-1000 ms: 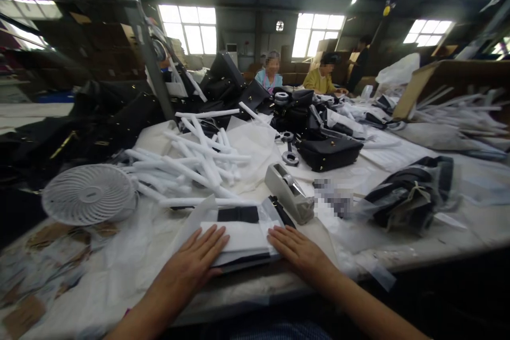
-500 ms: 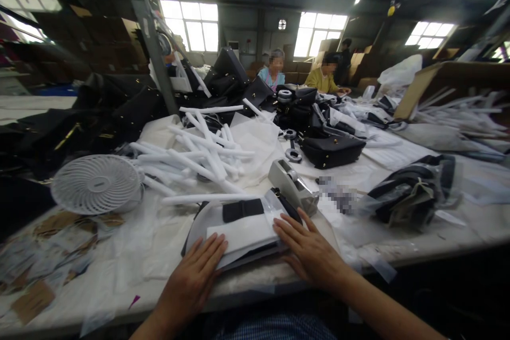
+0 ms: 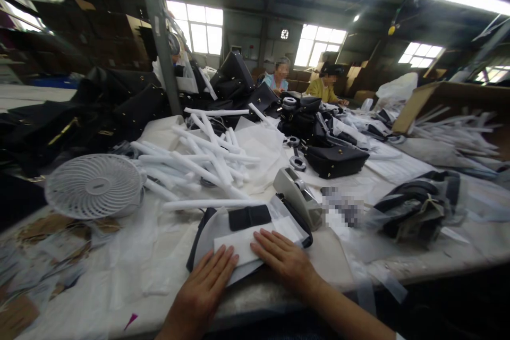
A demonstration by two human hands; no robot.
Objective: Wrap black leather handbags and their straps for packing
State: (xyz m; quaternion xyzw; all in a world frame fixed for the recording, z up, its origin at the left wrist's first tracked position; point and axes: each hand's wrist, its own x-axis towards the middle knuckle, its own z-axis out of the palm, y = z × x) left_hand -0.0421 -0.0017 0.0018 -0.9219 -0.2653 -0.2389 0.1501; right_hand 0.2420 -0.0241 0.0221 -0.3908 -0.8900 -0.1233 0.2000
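At the near edge of our worktable [image 3: 314,263] lies a dark bag [image 3: 196,248] partly covered in pale wrapping, with a white sheet [image 3: 241,242] across it. We rest our left hand [image 3: 209,282] flat on the sheet's left end, fingers straight and close together; our right hand [image 3: 282,260], also flat, presses nearer its right end, fingers slightly spread. Neither of our hands grips anything. Just beyond the bag's right side we have a tape dispenser [image 3: 298,197]; behind lie white rods [image 3: 211,155] in a heap, with a fan [image 3: 95,187] to their left.
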